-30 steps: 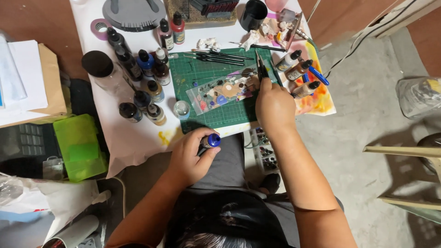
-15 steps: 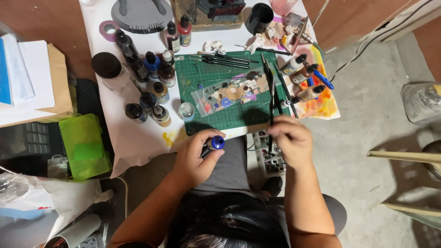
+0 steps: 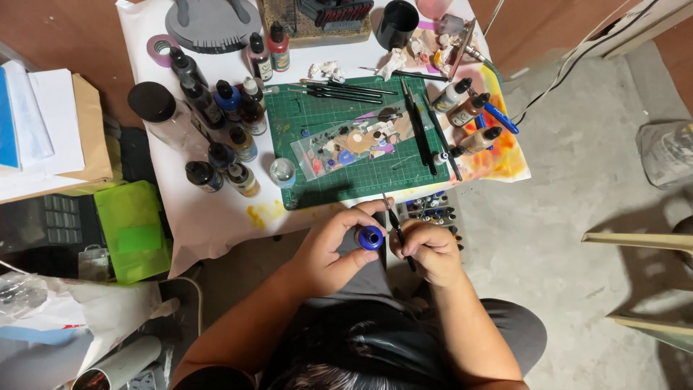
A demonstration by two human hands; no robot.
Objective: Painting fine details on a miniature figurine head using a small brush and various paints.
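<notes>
Head view, straight down on a seated person at a small white-covered table (image 3: 216,209). Left hand (image 3: 328,249) is wrapped around a small bottle with a blue cap (image 3: 370,237), fingers closed on it, held over the lap just off the table's near edge. Right hand (image 3: 427,249) is closed on a thin dark paintbrush (image 3: 396,227), pinched between thumb and fingers, tip pointing up toward the green cutting mat (image 3: 354,148) and sitting just beside the blue cap. On the mat lies a clear plastic sheet with paint blobs (image 3: 350,144); dropper bottles (image 3: 216,126) cluster to its left, more brushes (image 3: 339,90) lie along its top edge, and a black cup (image 3: 395,23) stands at the far side. Risks, as I judge them — both hands are off the table with nothing under the bottle, so a loose grip or an open cap could drop paint on the lap; the brush tip is close enough to smear the cap or the fingers (it's angled right past them). Hard to tell: whether the cap is on tight or loosened, whether the bristles are loaded, and the bottle body is hidden by the left hand's fingers. The rack of small pots (image 3: 432,213) under the table edge is partly cut off by the hands.
</notes>
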